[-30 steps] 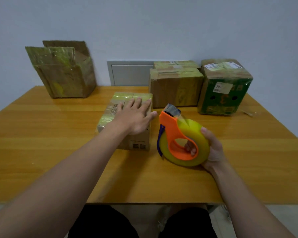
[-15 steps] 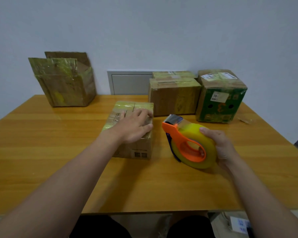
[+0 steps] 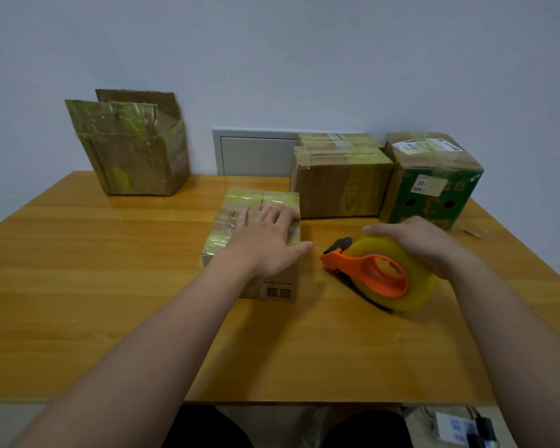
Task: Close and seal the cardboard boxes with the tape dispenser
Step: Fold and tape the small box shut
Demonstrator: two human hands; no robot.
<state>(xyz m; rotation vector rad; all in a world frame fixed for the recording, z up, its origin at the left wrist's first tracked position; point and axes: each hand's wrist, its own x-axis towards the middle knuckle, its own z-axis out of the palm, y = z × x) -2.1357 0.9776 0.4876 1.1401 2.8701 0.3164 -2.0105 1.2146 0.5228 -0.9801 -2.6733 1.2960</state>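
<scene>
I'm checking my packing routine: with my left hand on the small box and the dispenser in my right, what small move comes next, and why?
Probably slide the small box aside with the left hand: its top already looks covered in yellowish tape, while the open box at the back left has its flaps up. The right hand grips the tape dispenser ready beside it.

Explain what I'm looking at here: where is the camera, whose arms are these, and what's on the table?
No machine here: a person wears a camera on the head, so you look down along their own arms. The left hand lies flat on a small taped cardboard box. The right hand grips an orange tape dispenser with a yellowish roll. On the wooden table stand, at the back, an open box, two taped boxes and a green box.
</scene>
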